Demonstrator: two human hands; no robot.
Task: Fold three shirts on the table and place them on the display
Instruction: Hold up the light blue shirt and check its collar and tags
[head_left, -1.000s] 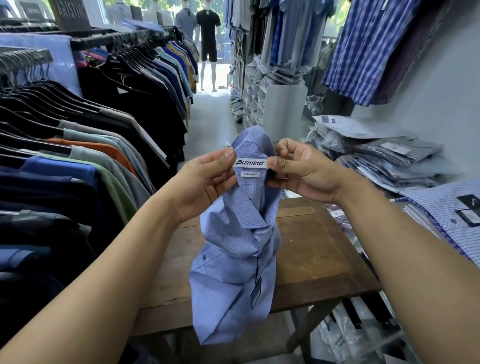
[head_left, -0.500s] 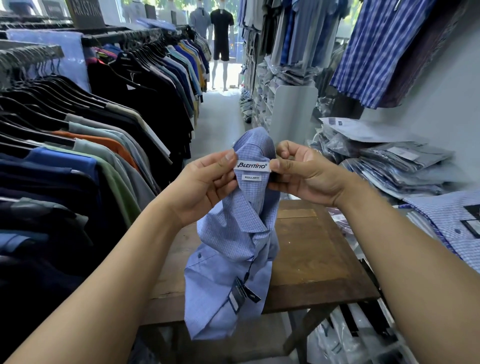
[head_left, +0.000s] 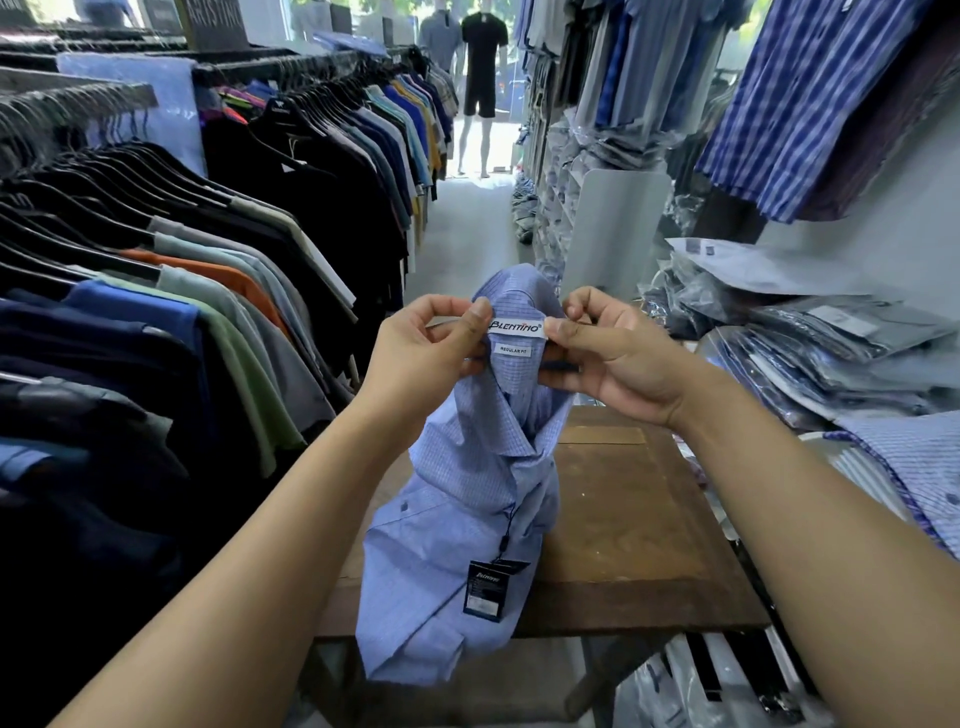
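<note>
L hand (head_left: 421, 364) + R hand (head_left: 623, 358) both pinch shirt (head_left: 467, 493) collar, level w/ each other above table (head_left: 649, 519); long axis vertical, hem draped over table's near edge.

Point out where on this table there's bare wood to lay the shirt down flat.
Bare wood lies on the table right of the blue shirt, out to its right and near edges, below the right hand. The shirt's tail covers the near-left part. Off the table it is crowded: bagged shirts to the right, hanging shirts to the left.
</note>
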